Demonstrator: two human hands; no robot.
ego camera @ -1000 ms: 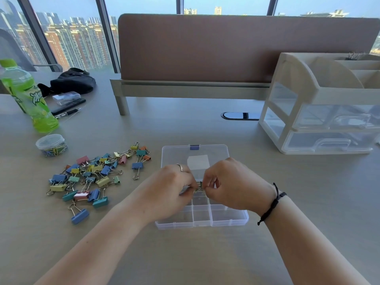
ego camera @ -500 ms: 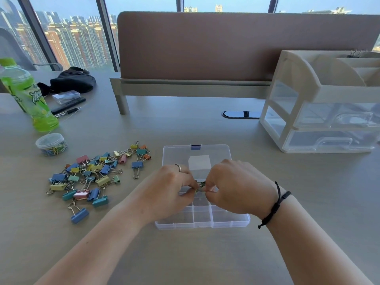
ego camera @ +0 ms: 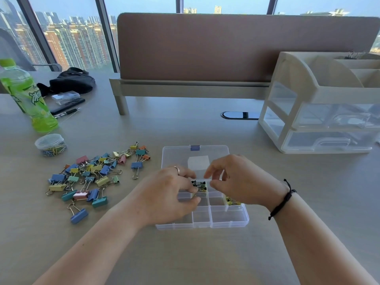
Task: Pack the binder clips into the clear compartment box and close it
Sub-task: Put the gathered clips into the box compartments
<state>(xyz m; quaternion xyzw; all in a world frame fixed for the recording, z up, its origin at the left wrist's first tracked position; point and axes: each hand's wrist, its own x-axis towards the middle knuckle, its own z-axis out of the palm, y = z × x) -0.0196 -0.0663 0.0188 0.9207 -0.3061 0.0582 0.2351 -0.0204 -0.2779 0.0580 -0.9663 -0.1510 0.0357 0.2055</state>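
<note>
Leftmost, a green bottle (ego camera: pixel 26 97) stands at the table's (ego camera: pixel 185 256) far-left edge, a small round tub (ego camera: pixel 50 144) just near of it. Loose binder clips (ego camera: pixel 94 177) sprawl left of the clear compartment box (ego camera: pixel 205 219), apart from it. Box lies centre, lid (ego camera: pixel 195 156) flat open on its far side. Left hand (ego camera: pixel 166 196) over the box's left cells, fingers curled, seemingly pinching a small clip (ego camera: pixel 199 189) in the middle cells; exact grip unclear. Right hand (ego camera: pixel 244 182) beside it, fingers loosely spread, holding nothing visible. More small clips (ego camera: pixel 231 200) in a right cell. Bare tabletop near side. Drawer organiser (ego camera: pixel 320 103) far right; desk divider (ego camera: pixel 226 48) closes off the far side.
</note>
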